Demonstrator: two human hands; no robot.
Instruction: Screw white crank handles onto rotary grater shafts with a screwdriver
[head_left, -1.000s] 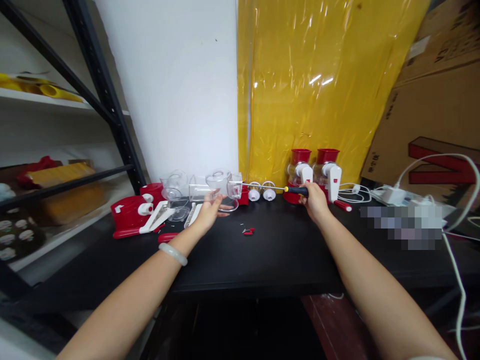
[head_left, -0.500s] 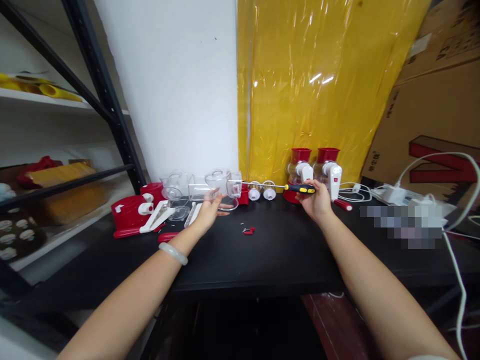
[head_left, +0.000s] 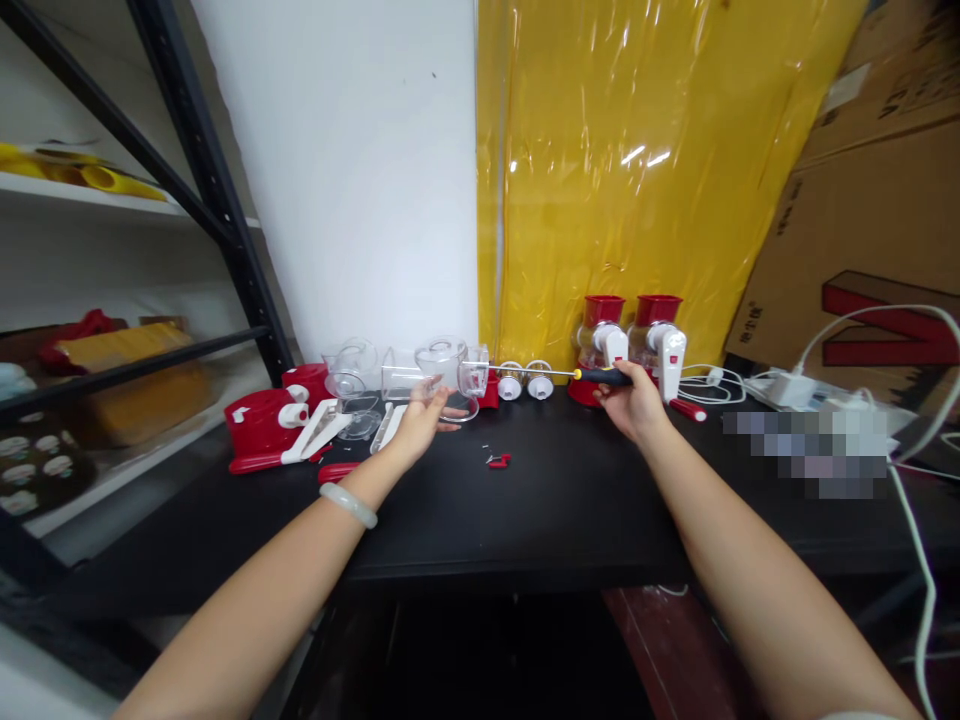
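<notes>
One screwdriver (head_left: 600, 375), its handle black with a yellow collar, lies nearly level, its long axis running left to right; the shaft points left, to the right end of a clear plastic housing (head_left: 405, 378). Whether the tip touches inside cannot be told. The right hand (head_left: 636, 402) has its grip closed on the handle, fingers wrapped beneath and around it. The left hand (head_left: 421, 425) holds the housing from the near side — its grip only partly closed, thumb up against the plastic and other fingers spread below. The housing's long axis also runs left to right.

Just nearer on the black counter (head_left: 555, 510) are a small red part (head_left: 499, 461) and tiny metal pieces (head_left: 486, 453). Right of the housing, two white-ended drums (head_left: 510, 388) stand side by side, and farther right two red-and-white machines (head_left: 661, 345) stand upright. White cables (head_left: 709, 385) lie beyond them. To the left sit a red base (head_left: 262, 425), a white crank arm (head_left: 316, 430) and a clear round part (head_left: 360, 426) — all near the black shelf frame (head_left: 240, 245).
</notes>
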